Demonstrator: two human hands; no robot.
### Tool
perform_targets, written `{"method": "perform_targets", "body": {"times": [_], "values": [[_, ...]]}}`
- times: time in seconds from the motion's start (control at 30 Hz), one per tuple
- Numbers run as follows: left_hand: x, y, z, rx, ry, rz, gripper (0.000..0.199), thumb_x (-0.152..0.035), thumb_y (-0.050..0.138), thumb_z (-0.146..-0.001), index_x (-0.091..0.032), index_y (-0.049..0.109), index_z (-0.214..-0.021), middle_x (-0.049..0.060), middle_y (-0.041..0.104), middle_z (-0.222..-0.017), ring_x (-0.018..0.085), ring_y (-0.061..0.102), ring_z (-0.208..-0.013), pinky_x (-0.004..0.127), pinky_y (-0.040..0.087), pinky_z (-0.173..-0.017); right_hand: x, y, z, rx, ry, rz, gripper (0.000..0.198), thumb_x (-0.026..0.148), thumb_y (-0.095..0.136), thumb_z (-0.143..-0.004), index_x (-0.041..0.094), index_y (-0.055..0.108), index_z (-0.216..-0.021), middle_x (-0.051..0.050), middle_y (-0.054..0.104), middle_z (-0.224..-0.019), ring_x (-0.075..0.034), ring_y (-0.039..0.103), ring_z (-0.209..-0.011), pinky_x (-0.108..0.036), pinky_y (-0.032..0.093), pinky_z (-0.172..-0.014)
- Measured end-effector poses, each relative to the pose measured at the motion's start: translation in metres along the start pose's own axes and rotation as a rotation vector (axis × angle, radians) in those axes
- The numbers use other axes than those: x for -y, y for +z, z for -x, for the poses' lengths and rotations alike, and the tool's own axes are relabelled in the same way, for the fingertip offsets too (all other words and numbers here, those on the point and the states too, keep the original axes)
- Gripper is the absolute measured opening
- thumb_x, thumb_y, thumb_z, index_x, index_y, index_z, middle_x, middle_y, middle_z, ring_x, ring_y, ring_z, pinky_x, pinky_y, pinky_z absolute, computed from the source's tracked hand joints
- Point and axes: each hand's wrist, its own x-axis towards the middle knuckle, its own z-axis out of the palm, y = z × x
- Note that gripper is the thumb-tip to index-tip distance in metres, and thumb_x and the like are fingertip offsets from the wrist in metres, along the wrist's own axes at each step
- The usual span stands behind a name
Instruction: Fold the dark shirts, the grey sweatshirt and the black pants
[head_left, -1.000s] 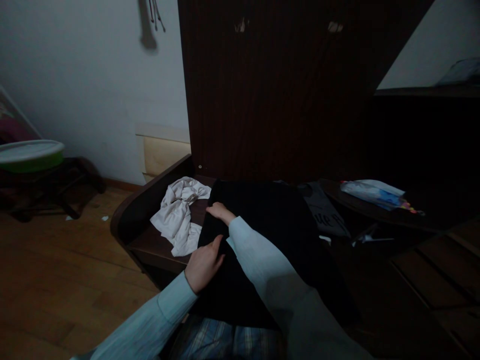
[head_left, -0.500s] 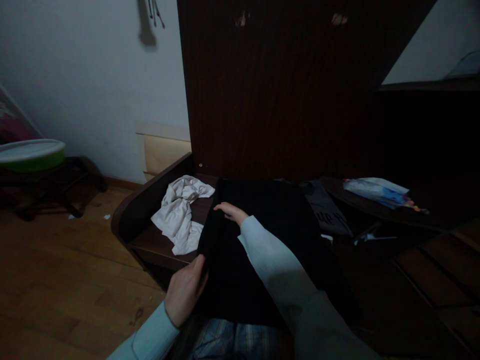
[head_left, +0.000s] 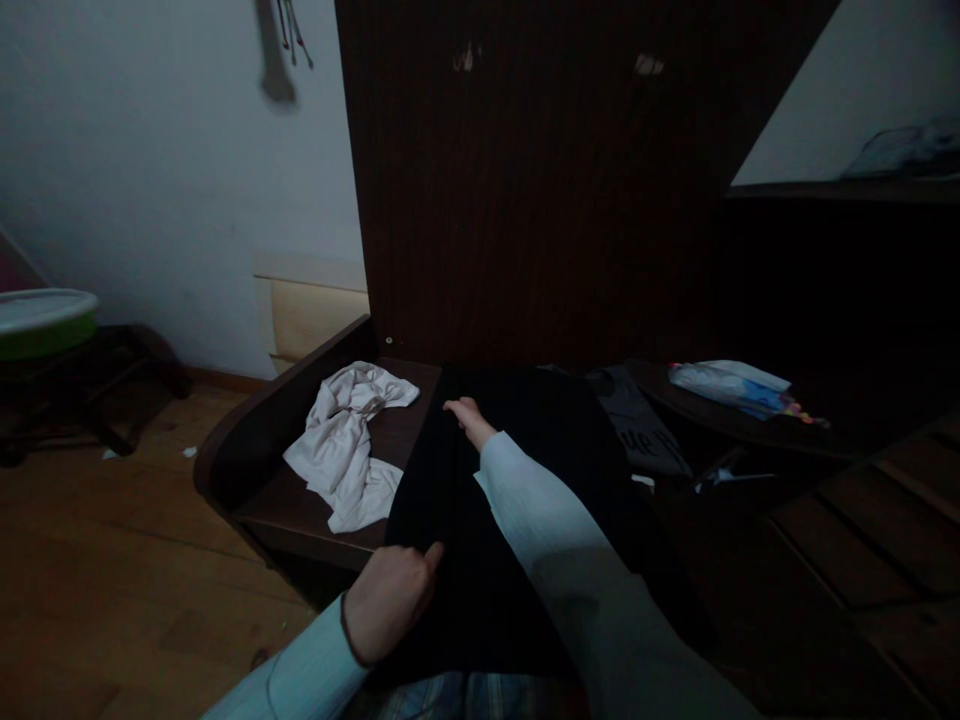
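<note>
A black garment (head_left: 540,450) is spread over the dark wooden bench, its left part folded inward; it is too dark to tell what kind it is. My left hand (head_left: 390,600) is closed on the near left part of the cloth, thumb pointing right and fingertips hidden underneath. Farther up the same fold, my right hand (head_left: 472,422) has its fingers drawn together on the cloth. Left of the garment lies a crumpled white cloth (head_left: 341,440). At its right edge is a grey piece of fabric with dark lettering (head_left: 634,415).
A raised wooden armrest (head_left: 277,410) bounds the bench on the left, and a tall dark panel (head_left: 540,200) stands behind. To the right lie a clear and blue plastic packet (head_left: 731,388) and a small white item (head_left: 724,478). A green basin (head_left: 49,325) rests on a stand at far left.
My left hand has moved right and toward me, carrying the garment's left edge over. My right hand has shifted slightly right. The view has turned a little.
</note>
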Motion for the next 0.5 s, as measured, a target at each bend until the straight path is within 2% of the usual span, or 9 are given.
{"method": "perform_targets", "body": {"times": [0.27,0.37,0.5], "values": [[-0.005,0.0,0.012,-0.062,-0.012,0.174,0.046,-0.018,0.036,-0.083,-0.021,0.032,-0.129,0.008,0.065,-0.092,0.02,0.062,-0.083,0.033,0.049,-0.073,0.016,-0.014,-0.016,-0.085,-0.09,0.019,0.005,0.021,0.051,-0.074,0.017,0.054,-0.076,0.0,0.059,-0.075,-0.011,0.057,-0.071,-0.019,0.044,-0.061],[-0.014,-0.001,0.007,-0.043,0.017,0.156,0.049,-0.018,0.036,-0.082,-0.02,0.032,-0.131,0.009,0.065,-0.092,0.023,0.062,-0.084,0.037,0.048,-0.075,0.014,-0.03,-0.019,-0.094,-0.071,0.086,0.001,0.017,0.055,-0.07,0.017,0.054,-0.071,0.0,0.059,-0.07,-0.012,0.057,-0.07,-0.02,0.044,-0.06],[-0.023,0.0,-0.005,0.015,0.064,0.101,0.051,-0.017,0.038,-0.08,-0.016,0.034,-0.131,0.012,0.066,-0.088,0.025,0.063,-0.081,0.04,0.05,-0.071,0.007,-0.053,-0.021,-0.077,-0.011,0.191,0.012,0.006,0.058,-0.062,0.016,0.052,-0.059,0.002,0.052,-0.056,-0.011,0.053,-0.058,-0.02,0.042,-0.052]]}}
